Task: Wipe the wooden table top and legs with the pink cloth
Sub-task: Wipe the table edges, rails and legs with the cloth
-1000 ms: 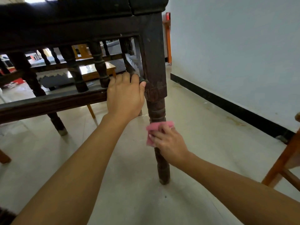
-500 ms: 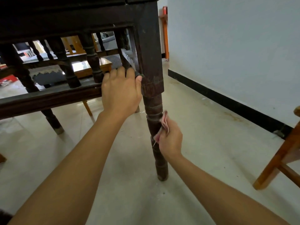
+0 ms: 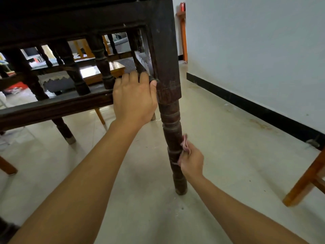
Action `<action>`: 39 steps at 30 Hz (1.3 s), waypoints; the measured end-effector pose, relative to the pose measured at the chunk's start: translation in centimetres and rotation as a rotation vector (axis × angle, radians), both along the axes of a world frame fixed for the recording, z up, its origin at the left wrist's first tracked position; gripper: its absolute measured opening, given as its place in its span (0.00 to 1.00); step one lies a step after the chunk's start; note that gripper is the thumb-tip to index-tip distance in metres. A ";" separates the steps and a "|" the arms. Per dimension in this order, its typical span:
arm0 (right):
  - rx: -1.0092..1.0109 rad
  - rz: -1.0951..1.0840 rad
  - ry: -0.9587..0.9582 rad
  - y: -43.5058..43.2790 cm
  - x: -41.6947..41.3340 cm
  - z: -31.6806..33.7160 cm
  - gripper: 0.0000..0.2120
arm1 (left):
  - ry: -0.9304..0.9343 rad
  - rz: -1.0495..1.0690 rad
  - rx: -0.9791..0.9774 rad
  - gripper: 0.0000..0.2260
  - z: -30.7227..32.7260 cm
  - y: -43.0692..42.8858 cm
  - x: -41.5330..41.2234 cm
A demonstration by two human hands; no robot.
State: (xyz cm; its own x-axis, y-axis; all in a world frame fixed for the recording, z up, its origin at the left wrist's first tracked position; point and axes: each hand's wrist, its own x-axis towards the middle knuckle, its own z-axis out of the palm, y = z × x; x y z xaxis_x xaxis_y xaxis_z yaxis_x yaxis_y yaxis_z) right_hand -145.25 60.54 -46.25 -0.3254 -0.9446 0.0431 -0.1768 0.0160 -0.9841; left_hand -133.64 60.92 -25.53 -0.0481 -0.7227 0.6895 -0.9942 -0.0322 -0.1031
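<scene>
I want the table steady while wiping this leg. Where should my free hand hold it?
Probably the lower rail beside the corner leg, from the near side, fingers over its top: it's a narrow horizontal bar, as the left hand grips now.

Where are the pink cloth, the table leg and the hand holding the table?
pink cloth (image 3: 185, 144): head view, the bunched fold sticking out beside the leg.
table leg (image 3: 172, 125): head view, the round turned part above the cloth.
left hand (image 3: 134, 99): head view, the back of the hand.
</scene>
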 end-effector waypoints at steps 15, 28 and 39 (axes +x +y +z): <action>-0.707 0.384 1.234 2.3 -4.5 -1.3 0.19 | -0.028 -0.033 0.016 0.19 0.1 0.2 0.5; -0.215 0.065 0.333 2.4 0.0 -3.2 0.17 | 0.026 -0.074 -0.149 0.19 -2.2 0.2 -0.1; 0.149 0.059 0.338 -1.0 -5.3 -2.7 0.15 | 0.585 -0.212 0.252 0.29 -11.7 0.6 -3.1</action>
State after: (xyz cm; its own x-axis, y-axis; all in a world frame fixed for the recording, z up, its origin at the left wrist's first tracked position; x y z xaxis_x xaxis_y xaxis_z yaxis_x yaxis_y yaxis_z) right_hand -150.55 59.58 -48.97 -0.2608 -0.9654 -0.0006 -0.4959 0.1345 -0.8579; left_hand -136.76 61.50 -37.28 0.1236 -0.8813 0.4561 -0.8707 0.1242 0.4758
